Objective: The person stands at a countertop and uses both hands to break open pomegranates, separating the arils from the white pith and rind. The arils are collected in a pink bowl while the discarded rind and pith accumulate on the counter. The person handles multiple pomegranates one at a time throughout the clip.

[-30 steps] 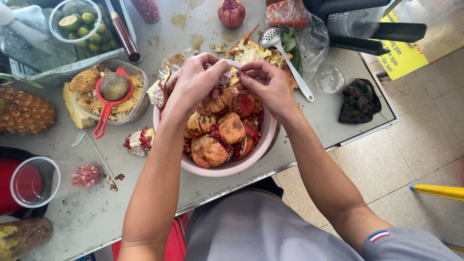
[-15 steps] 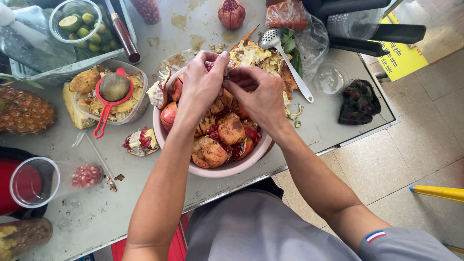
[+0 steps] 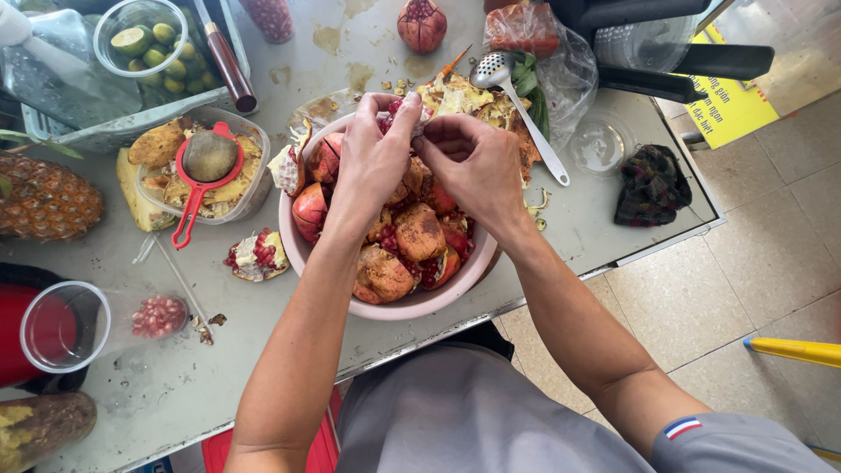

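Both my hands meet over the pink bowl's [image 3: 477, 273] far rim: left hand [image 3: 375, 162] and right hand [image 3: 477, 166] each keep a closed grip on one pomegranate piece [image 3: 401, 112], seemingly half-peeled; fingers hide most of it.

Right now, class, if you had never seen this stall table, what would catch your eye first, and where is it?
First, the two hands meeting over the far rim of the pink bowl: the left hand and right hand pull at a pomegranate piece between them. The bowl, at the table's near edge, is heaped with broken pomegranates. Left of it, a red strainer lies on a clear tub of peels.
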